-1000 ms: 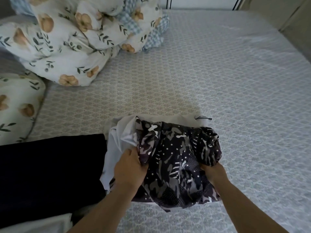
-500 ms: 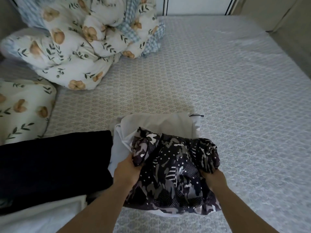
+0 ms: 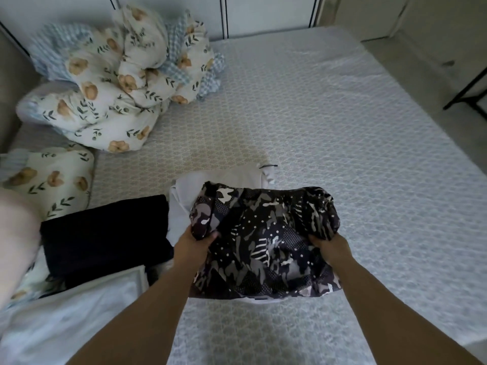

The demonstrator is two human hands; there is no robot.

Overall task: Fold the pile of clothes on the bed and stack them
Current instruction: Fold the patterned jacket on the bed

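Both hands are clamped on one camouflage-print garment: left hand (image 3: 193, 239) pinches its left corner, right hand (image 3: 328, 242) grips the right. The camouflage-print garment (image 3: 266, 241) runs left to right between them, equally near each, resting over one pale folded piece (image 3: 181, 204) on the bed (image 3: 342, 133). Left, one dark folded garment (image 3: 105, 233). Far left, one bunched floral duvet (image 3: 118, 83).

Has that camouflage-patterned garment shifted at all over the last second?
Yes, slightly. The camouflage garment has slid toward the person across the pale folded garment beneath it, which now shows more of its far edge. Both hands grip it.
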